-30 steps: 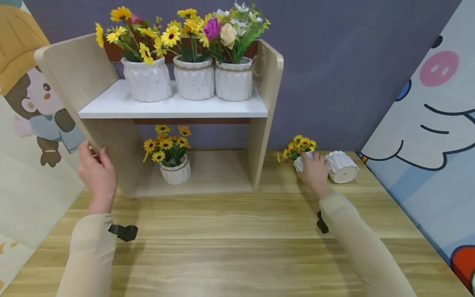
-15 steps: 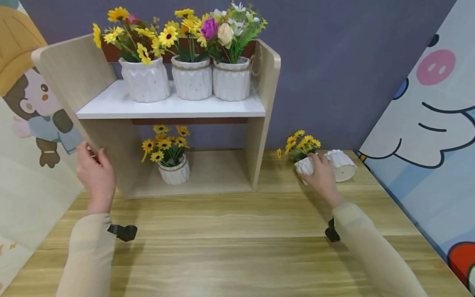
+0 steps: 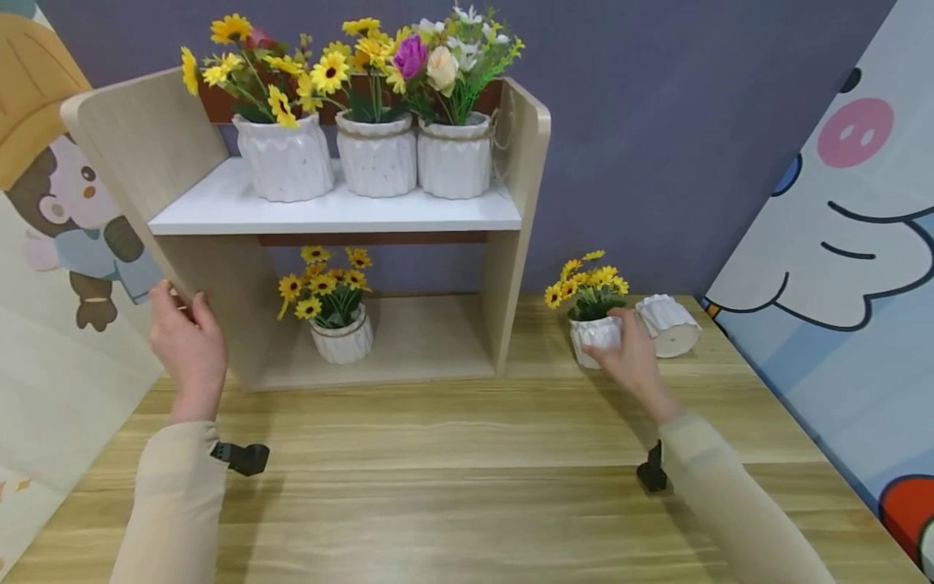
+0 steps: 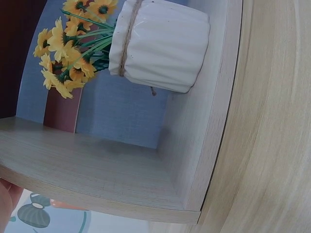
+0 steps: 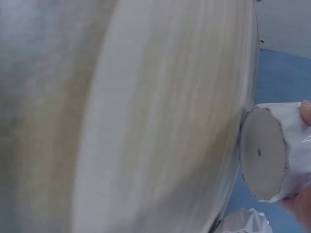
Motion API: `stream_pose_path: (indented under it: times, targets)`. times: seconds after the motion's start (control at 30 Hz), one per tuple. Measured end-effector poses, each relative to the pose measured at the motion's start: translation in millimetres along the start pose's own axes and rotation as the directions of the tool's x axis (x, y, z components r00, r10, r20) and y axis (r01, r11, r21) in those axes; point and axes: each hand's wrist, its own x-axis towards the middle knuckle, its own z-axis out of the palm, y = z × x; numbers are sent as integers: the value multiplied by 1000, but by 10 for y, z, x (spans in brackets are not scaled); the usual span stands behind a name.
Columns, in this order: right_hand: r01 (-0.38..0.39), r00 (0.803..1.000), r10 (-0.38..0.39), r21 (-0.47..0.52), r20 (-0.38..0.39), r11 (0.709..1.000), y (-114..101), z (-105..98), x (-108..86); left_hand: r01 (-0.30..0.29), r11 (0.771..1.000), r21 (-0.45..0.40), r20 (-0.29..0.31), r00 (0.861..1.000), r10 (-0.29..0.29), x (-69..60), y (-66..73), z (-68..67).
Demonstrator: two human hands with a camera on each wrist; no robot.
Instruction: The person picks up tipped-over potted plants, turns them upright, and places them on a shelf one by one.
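Observation:
My right hand (image 3: 633, 357) grips a small white flowerpot (image 3: 593, 339) of yellow flowers (image 3: 587, 284), nearly upright at the right of the shelf. In the right wrist view, the pot's round base (image 5: 265, 154) with a small hole faces the camera, and fingertips (image 5: 306, 112) lie on its side. A second white pot (image 3: 667, 326) lies on its side just right of that hand. At the left, my left hand (image 3: 191, 349) holds the front edge of the wooden shelf's (image 3: 219, 284) side panel, thumb inside; only a bit of that hand (image 4: 6, 201) shows in the left wrist view.
Three white flowerpots (image 3: 379, 158) stand on the upper white board (image 3: 343, 217). One twine-tied pot (image 3: 344, 339) of yellow flowers stands in the lower compartment, left of middle. The shelf rests on a wood-grain table (image 3: 438, 470) against a dark wall (image 3: 642, 146).
The held pot has turned from tilted to nearly upright, and its flowers now point up. The right hand has shifted slightly right and toward me. The left hand stays on the shelf.

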Motion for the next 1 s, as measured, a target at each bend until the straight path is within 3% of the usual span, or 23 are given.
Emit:
stream_pose_path:
  times: [0.17,0.37,0.63,0.9,1.0]
  targets:
    - [-8,1000,8,35,-14,999,26,-10,-63,23,1000,2,0,1000,-23,-4,-17,14]
    - [-95,995,94,72,17,993,59,-38,-141,31,1000,-1,9,999,-31,-5,-22,20]
    - [-247,965,235,98,117,964,99,-129,-230,0,1000,0,-16,1000,0,5,-21,6]
    - [-326,942,302,193,145,926,76,-147,-219,2,1000,6,-14,1000,-2,4,-10,4]
    - [-312,948,290,215,130,925,66,-137,-213,12,1000,6,-4,1000,-12,-1,-6,13]
